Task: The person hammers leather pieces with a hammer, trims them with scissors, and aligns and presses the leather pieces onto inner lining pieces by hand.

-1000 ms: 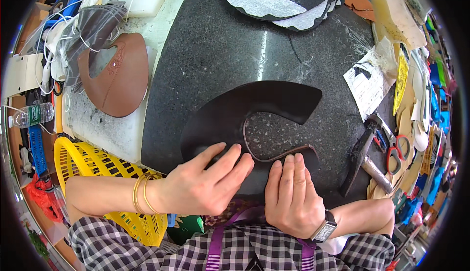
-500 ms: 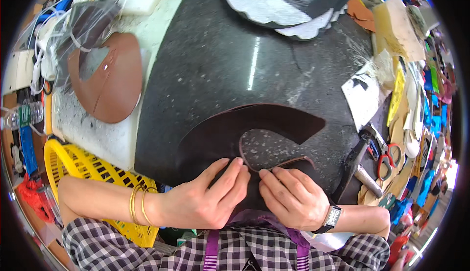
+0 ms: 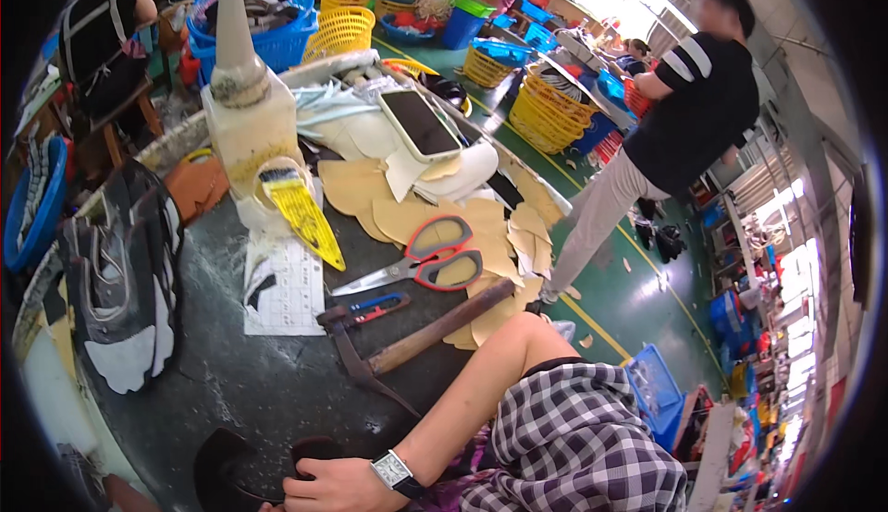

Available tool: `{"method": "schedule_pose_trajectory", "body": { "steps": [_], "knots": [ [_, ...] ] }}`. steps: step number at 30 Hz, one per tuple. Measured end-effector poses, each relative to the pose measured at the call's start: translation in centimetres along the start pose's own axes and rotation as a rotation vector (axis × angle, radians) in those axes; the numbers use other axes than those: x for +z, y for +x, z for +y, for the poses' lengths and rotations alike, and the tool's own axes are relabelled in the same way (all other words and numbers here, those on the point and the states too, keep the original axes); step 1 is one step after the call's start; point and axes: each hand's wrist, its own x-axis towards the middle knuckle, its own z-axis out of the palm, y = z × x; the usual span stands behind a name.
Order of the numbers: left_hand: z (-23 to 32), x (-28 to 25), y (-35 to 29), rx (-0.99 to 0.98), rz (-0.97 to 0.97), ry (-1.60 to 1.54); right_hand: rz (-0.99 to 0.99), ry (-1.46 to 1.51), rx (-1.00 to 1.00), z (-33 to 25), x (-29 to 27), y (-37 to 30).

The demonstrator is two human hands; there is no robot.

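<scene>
A dark curved piece [image 3: 222, 466] lies at the lower left of the black worktop [image 3: 203, 387], partly cut off by the lower edge. Your right hand [image 3: 338, 486] rests at one end of it, fingers bent and close together; because their undersides are hidden, whether they pinch or merely press cannot be told. Your left hand falls outside the frame, its state unknown. The step in hand is judged to be shaping or smoothing the piece by hand; the next move probably calls for steady fingers and a direct view of its edge. Beyond your forearm lie a wood-handled hammer [image 3: 435, 329] and scissors [image 3: 407, 267].
</scene>
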Motion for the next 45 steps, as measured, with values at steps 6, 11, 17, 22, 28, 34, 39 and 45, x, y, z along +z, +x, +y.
{"method": "schedule_pose_trajectory", "body": {
  "steps": [6,11,17,22,28,34,39,45],
  "knots": [
    [0.4,-0.8,0.1,-0.043,0.094,-0.018,-0.03,-0.009,-0.007,-0.4,-0.3,0.3],
    [0.1,-0.6,0.0,-0.006,0.1,0.019,-0.007,-0.005,-0.014,0.0,-0.3,0.7],
    [0.2,-0.6,0.0,-0.005,0.119,-0.011,-0.028,-0.011,-0.015,-0.2,-0.9,0.9],
    [0.3,-0.5,-0.2,-0.033,0.085,-0.025,-0.056,-0.014,-0.012,0.1,-0.8,0.8],
    [0.2,-0.7,0.1,-0.109,0.121,-0.102,-0.189,0.128,0.055,0.0,-0.2,-0.2],
    [-0.9,1.0,0.3,-0.065,0.207,-0.023,-0.304,0.119,0.102,-0.3,-1.4,0.5],
    [-0.8,0.8,0.7,-0.11,0.185,-0.028,-0.268,0.143,0.153,0.3,-2.3,1.1],
    [-1.2,1.3,0.7,-0.185,0.196,-0.05,-0.274,0.141,0.089,-0.1,-2.3,1.6]
  ]
}}
